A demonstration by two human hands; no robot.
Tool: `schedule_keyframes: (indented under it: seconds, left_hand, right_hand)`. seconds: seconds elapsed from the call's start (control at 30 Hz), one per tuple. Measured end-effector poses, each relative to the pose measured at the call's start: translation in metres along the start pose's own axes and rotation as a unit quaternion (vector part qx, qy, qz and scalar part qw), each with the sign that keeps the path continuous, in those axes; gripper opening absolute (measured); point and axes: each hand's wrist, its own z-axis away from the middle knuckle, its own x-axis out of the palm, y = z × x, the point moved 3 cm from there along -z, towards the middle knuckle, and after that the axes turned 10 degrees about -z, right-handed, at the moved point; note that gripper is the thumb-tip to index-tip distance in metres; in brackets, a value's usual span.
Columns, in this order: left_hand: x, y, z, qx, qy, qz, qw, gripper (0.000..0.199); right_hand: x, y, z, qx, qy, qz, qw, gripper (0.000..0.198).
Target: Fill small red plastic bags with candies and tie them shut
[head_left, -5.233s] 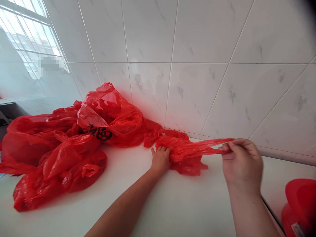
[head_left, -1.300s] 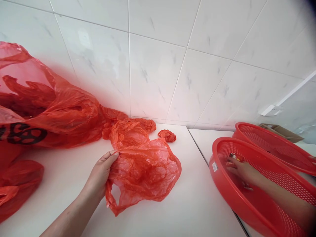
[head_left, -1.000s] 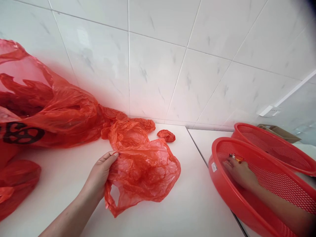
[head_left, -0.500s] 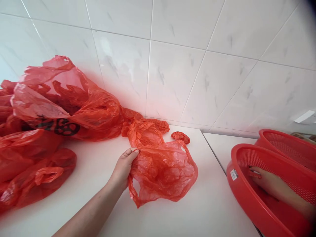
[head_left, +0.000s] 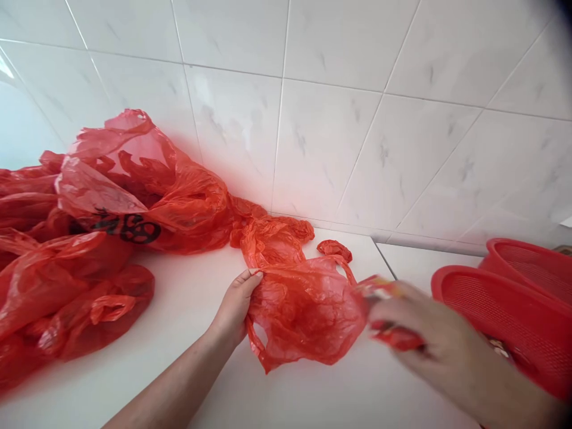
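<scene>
My left hand (head_left: 236,305) pinches the rim of a thin red plastic carrier bag (head_left: 308,316), which lies spread with its mouth towards me on the white worktop. Blurred by motion, my right hand (head_left: 415,333) is closed around small red and yellowish wrapped packets (head_left: 400,338) at the bag's right edge. What exactly the packets are cannot be made out. Behind the bag lies another crumpled red bag (head_left: 272,241), and a small bunched red bag (head_left: 335,250) sits to its right.
A large heap of red plastic bags (head_left: 187,208), one with black print, covers the left side against the tiled wall (head_left: 330,137). Two red perforated baskets (head_left: 469,292) stand at the right, the nearer one holding small items. A seam (head_left: 385,262) divides the worktop.
My right hand has come out of the nearer basket and moved left to the bag, carrying packets. The left hand keeps its hold on the rim. The view has shifted slightly.
</scene>
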Motion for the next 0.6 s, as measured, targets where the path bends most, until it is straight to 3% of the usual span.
schedule_keyframes:
  seconds: [0.07,0.13,0.33,0.47,0.53,0.6]
  left_hand:
    - [0.000,0.001,0.000,0.009,-0.003,0.000,1.000,0.021]
    - [0.000,0.002,0.001,0.019,-0.011,-0.002,1.000,0.021]
    - [0.002,0.004,0.004,0.010,-0.049,-0.004,0.999,0.020]
    - [0.002,0.007,0.004,0.005,-0.039,0.012,0.999,0.019]
    - [-0.001,0.009,0.002,0.006,-0.024,0.010,1.000,0.020]
    - [-0.003,0.010,0.000,0.009,-0.014,0.012,1.000,0.020]
  right_hand:
    - [0.035,-0.031,-0.026,-0.013,-0.080,0.008,0.997,0.026]
    - [0.064,-0.039,-0.051,-0.021,-0.105,0.016,0.994,0.026]
    - [0.120,-0.005,-0.097,-0.049,-0.083,0.096,0.991,0.028]
    - [0.123,-0.001,-0.096,-0.055,-0.091,0.081,0.991,0.060]
    - [0.111,-0.009,-0.091,-0.053,-0.093,0.066,0.992,0.071]
    - [0.093,-0.017,-0.082,-0.040,-0.090,0.050,0.994,0.070]
